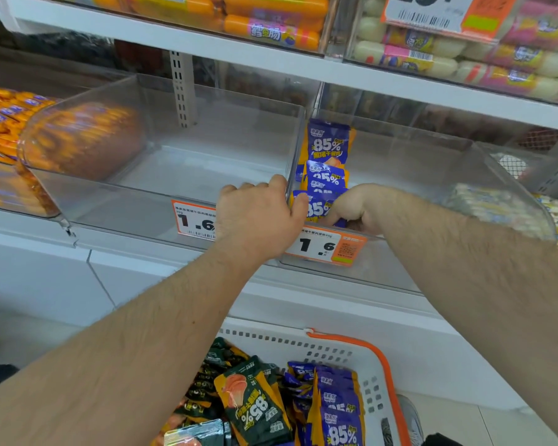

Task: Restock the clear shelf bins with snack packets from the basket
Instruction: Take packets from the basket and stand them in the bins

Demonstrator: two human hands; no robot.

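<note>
While only a few blue packets (327, 149) stand in the right bin (432, 175), we pinch one there with both hands: left hand (258, 217), right hand (355, 209). We judge restocking barely begun; the left bin (161, 162) is bare, the near basket (351, 358) full.

Blue packets (327, 146), white basket (364, 358) with orange handle (380, 358).

right hand (351, 210) fingers hidden, basket (372, 375) cropped
</note>
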